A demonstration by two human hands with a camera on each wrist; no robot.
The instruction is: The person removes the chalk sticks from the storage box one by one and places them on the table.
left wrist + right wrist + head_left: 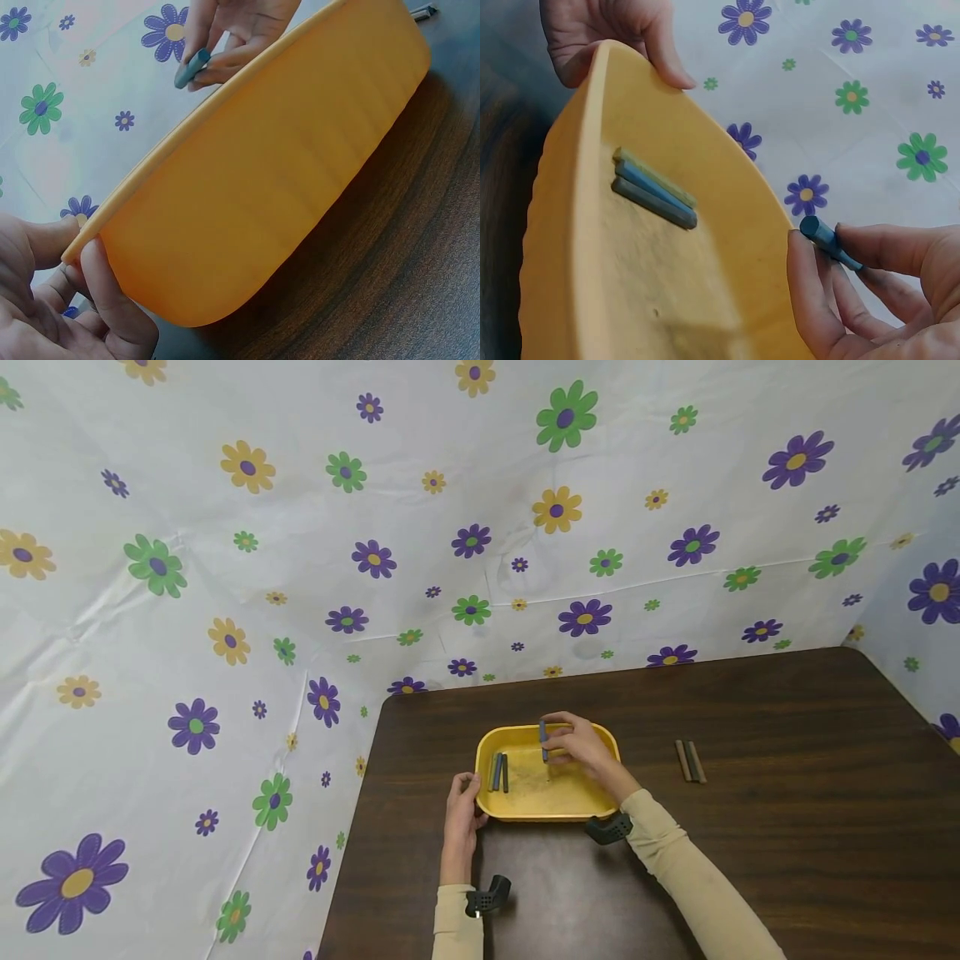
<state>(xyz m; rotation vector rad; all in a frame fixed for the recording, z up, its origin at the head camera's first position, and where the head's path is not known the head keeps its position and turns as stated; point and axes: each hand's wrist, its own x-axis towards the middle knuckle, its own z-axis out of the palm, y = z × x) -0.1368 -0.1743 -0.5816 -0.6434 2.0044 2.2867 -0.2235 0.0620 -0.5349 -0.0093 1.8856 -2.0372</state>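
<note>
A yellow plastic tray [555,802] stands on the table. My left hand [461,810] grips its left front corner, with the thumb and fingers on either side of the rim in the left wrist view. Over the tray, my right hand [581,747] pinches a blue chalk stick [829,241] between thumb and fingers. Inside, at the left end, three sticks lie side by side: a yellowish-green one [656,178], a blue one [654,186] and a dark grey-green one [652,204]. Dusty smudges mark the tray's floor.
Right of the tray, a small group of brown and dark sticks [691,762] lies on the dark wooden table [810,793]. A white flower-printed sheet [420,527] hangs behind the table and along its sides. Each wrist wears a black camera mount [487,897].
</note>
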